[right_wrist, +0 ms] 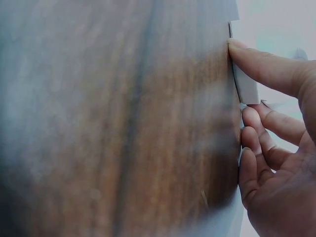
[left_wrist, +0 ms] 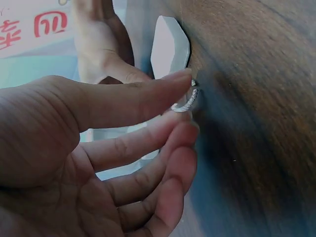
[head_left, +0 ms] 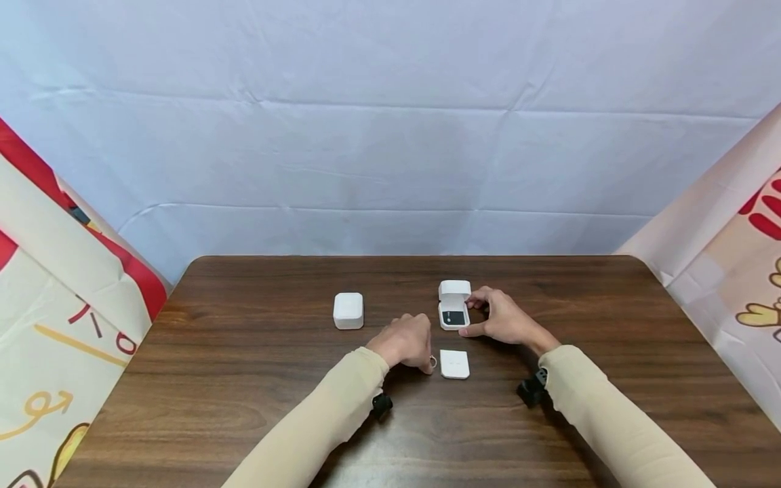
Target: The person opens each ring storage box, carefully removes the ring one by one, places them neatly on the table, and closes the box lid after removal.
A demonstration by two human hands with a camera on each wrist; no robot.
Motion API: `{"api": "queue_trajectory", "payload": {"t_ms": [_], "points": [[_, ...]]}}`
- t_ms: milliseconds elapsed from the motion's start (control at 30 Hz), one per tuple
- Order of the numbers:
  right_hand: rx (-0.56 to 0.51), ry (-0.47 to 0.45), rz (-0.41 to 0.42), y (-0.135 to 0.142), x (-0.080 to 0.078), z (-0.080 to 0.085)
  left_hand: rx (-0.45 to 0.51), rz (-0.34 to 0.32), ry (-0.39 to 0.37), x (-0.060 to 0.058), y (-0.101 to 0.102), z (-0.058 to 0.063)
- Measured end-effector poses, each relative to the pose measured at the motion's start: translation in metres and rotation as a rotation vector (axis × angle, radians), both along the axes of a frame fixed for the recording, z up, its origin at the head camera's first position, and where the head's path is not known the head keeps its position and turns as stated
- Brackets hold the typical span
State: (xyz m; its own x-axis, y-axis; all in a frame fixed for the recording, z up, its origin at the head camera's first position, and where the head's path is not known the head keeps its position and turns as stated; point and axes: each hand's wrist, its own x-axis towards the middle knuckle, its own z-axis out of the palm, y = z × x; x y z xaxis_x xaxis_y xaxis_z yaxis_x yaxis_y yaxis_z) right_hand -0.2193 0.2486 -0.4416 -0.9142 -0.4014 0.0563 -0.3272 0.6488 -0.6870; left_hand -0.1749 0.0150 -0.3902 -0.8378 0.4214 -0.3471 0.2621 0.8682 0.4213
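Note:
Between thumb and index finger, my left hand (head_left: pixel 405 342) pinches a small ring (left_wrist: pixel 188 102), its band pale and textured. The ring is held low over the tabletop, just left of a flat white square piece (head_left: pixel 454 364). My right hand (head_left: pixel 503 318) grips a small white jewelry box (head_left: pixel 454 291) from its right side, thumb at the near corner and fingers behind. The box stands on the table with its lid raised. A dark insert (head_left: pixel 453 318) with a small shiny item on it lies inside. In the right wrist view, the thumb (right_wrist: pixel 266 69) presses along the box's side.
A second white box (head_left: pixel 348 310), closed, stands on the brown wooden table (head_left: pixel 244 379), to the left of the jewelry box. A pale cloth (head_left: pixel 390 149) hangs behind the table's back edge. Printed cloths hang on both sides.

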Motion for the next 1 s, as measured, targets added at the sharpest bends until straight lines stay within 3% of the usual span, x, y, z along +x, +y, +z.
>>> {"api": "queue_trajectory", "payload": {"t_ms": [133,367,500,600,800,1000], "points": [[0.003,-0.001,-0.001,0.001,0.0,-0.001,0.003,-0.016,0.06,0.002,0.003,0.002],[0.005,-0.004,0.004,0.002,0.0,-0.001,0.002,-0.235,0.28,0.003,0.01,-0.011],[0.005,-0.004,0.002,0.002,-0.001,-0.001,0.048,-0.275,0.309,0.001,0.012,-0.014],[0.006,0.003,0.003,0.002,-0.001,-0.002,0.112,-0.208,0.301,-0.006,0.01,-0.014],[-0.002,0.01,0.01,0.002,-0.002,-0.003,0.162,0.018,0.4,-0.021,0.013,-0.017],[-0.004,-0.014,0.01,0.002,-0.001,-0.002,0.215,0.111,0.428,-0.029,0.023,-0.024]]}}
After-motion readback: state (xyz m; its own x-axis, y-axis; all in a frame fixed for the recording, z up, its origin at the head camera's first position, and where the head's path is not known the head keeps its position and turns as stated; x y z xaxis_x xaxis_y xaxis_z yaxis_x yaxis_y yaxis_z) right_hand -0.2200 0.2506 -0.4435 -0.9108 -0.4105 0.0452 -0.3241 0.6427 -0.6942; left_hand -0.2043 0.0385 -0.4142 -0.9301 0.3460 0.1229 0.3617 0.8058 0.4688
